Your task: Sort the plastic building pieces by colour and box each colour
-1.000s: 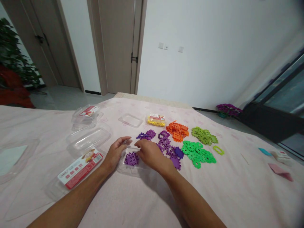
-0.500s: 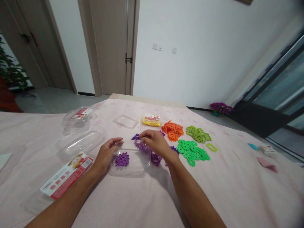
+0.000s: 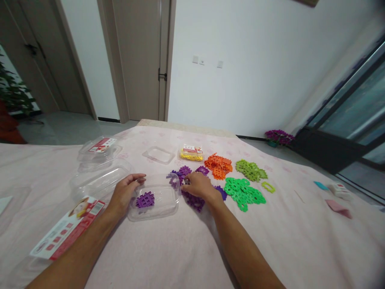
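Observation:
My left hand (image 3: pixel 126 192) grips the left rim of a clear plastic box (image 3: pixel 167 200), thumb and fingers at its edge. Inside the box, toward its left side, lies a small stack of purple lattice-shaped interlocking pieces (image 3: pixel 145 200). Just beyond the right rim, my right hand (image 3: pixel 198 185) is closed over a loose heap of purple interlocking pieces (image 3: pixel 194 201). Its bent fingertips pinch among them; how many pieces they hold is hidden. More purple pieces (image 3: pixel 185 170) show behind the fingers.
Orange (image 3: pixel 218 165), bright green (image 3: pixel 243 192) and lime pieces (image 3: pixel 251 170) lie in heaps at right. A box of yellow pieces (image 3: pixel 191 153) stands behind. Clear lids and boxes (image 3: pixel 100 180) and a labelled package (image 3: pixel 67 228) lie at left on the pink cloth (image 3: pixel 300 241).
The clear box has shifted left with my left hand. My right hand has moved from over the box's far edge down to the purple heap on its right.

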Tool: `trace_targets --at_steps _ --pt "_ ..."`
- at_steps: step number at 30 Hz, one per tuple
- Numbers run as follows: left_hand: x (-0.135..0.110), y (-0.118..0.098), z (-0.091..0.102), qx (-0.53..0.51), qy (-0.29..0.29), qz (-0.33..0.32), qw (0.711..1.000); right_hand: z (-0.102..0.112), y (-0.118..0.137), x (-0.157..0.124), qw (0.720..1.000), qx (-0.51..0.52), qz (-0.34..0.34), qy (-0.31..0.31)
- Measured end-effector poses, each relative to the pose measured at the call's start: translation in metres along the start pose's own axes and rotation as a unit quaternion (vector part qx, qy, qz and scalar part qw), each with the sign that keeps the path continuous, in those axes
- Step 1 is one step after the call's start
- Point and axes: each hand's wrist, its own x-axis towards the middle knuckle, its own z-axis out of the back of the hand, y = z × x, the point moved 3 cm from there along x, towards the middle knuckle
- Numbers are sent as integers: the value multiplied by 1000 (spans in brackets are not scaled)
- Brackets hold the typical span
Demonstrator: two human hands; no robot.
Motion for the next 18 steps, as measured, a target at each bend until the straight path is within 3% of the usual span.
trace_targets --at_steps 5,11,18 --pt "1 3 -1 6 5 -7 1000 4 -11 -2 999 18 11 40" --pt "3 6 -1 17 9 -15 1000 2 -15 3 992 109 -6 63" --pt "5 10 0 20 10 -9 1000 16 -41 10 967 245 -3 -64"
